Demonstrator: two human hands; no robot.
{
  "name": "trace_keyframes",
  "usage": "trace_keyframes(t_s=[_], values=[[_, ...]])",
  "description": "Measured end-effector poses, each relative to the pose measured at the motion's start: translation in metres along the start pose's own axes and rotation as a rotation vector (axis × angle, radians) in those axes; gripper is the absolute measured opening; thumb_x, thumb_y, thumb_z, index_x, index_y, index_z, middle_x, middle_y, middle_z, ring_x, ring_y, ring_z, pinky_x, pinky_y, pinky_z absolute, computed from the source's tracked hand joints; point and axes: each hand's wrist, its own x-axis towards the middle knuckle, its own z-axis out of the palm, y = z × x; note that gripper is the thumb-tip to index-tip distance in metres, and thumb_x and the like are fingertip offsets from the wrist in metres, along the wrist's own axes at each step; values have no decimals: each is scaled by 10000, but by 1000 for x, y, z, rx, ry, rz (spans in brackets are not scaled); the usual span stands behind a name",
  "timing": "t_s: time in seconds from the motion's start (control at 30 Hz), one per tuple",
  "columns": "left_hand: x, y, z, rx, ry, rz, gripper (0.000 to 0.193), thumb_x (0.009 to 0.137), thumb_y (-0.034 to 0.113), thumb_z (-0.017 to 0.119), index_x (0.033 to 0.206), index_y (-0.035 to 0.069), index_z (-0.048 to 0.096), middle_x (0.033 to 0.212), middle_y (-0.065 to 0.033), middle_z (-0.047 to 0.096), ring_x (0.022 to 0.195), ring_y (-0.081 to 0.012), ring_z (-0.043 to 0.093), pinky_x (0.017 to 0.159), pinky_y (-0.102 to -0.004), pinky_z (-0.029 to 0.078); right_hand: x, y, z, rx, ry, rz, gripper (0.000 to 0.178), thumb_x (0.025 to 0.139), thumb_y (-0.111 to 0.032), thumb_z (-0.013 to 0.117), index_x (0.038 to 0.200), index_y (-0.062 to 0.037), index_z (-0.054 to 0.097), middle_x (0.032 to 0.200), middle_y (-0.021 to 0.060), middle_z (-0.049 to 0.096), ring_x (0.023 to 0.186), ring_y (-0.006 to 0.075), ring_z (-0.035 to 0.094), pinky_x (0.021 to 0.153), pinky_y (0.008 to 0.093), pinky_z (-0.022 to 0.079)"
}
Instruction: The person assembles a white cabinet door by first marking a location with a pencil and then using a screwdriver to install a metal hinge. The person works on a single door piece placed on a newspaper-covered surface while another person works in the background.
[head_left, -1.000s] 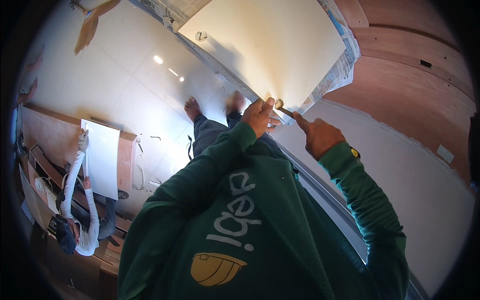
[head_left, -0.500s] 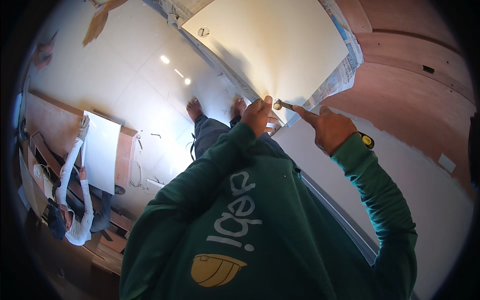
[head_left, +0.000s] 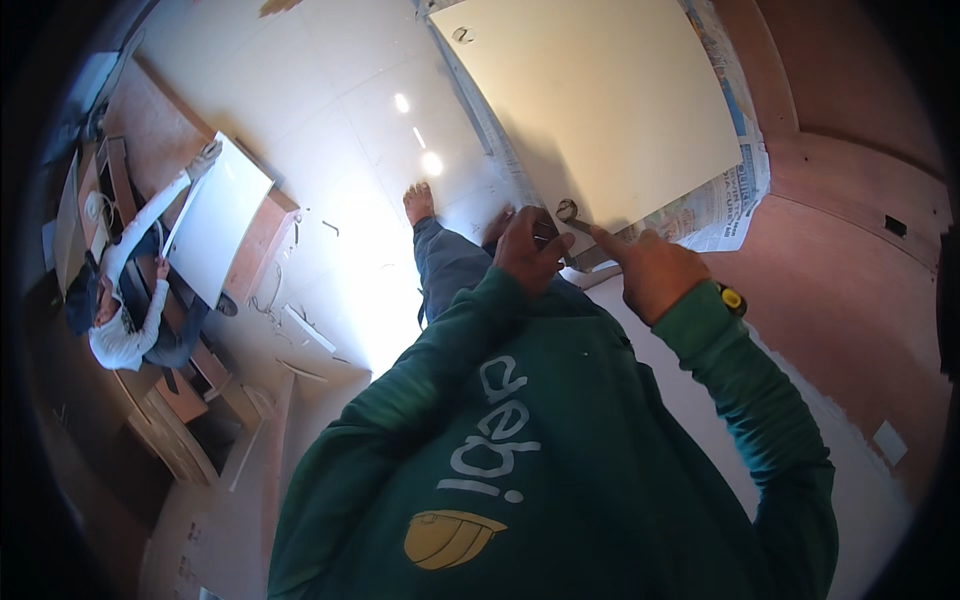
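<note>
Recesses, both round, already sit along the left edge of the pale panel [head_left: 620, 110], which lies on newspaper [head_left: 718, 207] in front of the person. Neither hand touches the far recess [head_left: 462, 35], which has a dark curve inside. At the near recess [head_left: 567, 209], the right hand [head_left: 662, 275] is wrapped round a slim tool [head_left: 592, 229], index finger along its shaft, tip at the rim. This spot looks unfinished, though its depth cannot be told. No fitting is visible in either recess. The left hand [head_left: 528, 250] bends beside the panel's near corner; whether it grips anything cannot be told.
</note>
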Motion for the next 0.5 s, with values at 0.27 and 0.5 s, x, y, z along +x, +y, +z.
trace_keyframes(t_s=[0.27,0.5], values=[[-8,-7,14,124,183,78,430,915,163,736,1203,-74,523,975,-147,650,842,-216,691,628,-347,641,21,13,-9,-249,11,-69,577,942,-151,628,1499,-260,523,981,203,675,855,391,718,775,466,594],[-3,-11,21,108,230,102,458,863,227,791,1151,-47,563,951,-127,668,827,-184,680,676,-337,589,16,13,-18,-244,-45,-203,650,879,-75,626,1500,-233,519,950,211,689,870,376,717,781,463,591]])
